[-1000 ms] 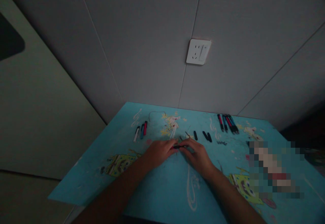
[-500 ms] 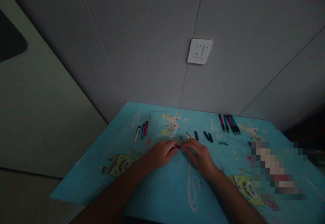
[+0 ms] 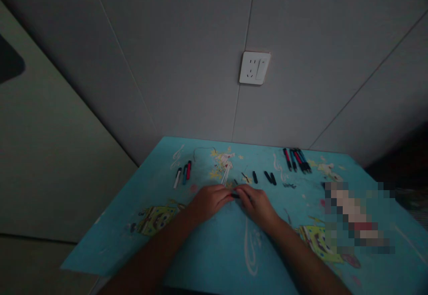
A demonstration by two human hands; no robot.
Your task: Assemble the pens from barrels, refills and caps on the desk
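My left hand (image 3: pixel 209 201) and my right hand (image 3: pixel 257 203) meet at the middle of a blue cartoon-printed table (image 3: pixel 214 250). Between their fingertips they pinch a small dark pen (image 3: pixel 236 194), mostly hidden by the fingers. Just beyond the hands lie thin white refills (image 3: pixel 226 173) and three short black pen parts (image 3: pixel 264 177). Three pens, white, blue and red (image 3: pixel 183 174), lie at the far left. A bundle of several red, blue and black pens (image 3: pixel 297 159) lies at the far right.
A grey panelled wall with a white socket and switch (image 3: pixel 254 68) rises behind the table. A pale panel (image 3: pixel 50 152) stands to the left. A blurred patch (image 3: pixel 356 217) covers part of the table's right side. The room is dim.
My hands have closed together over the pen, so less of it shows than a second ago. The view has shifted slightly.
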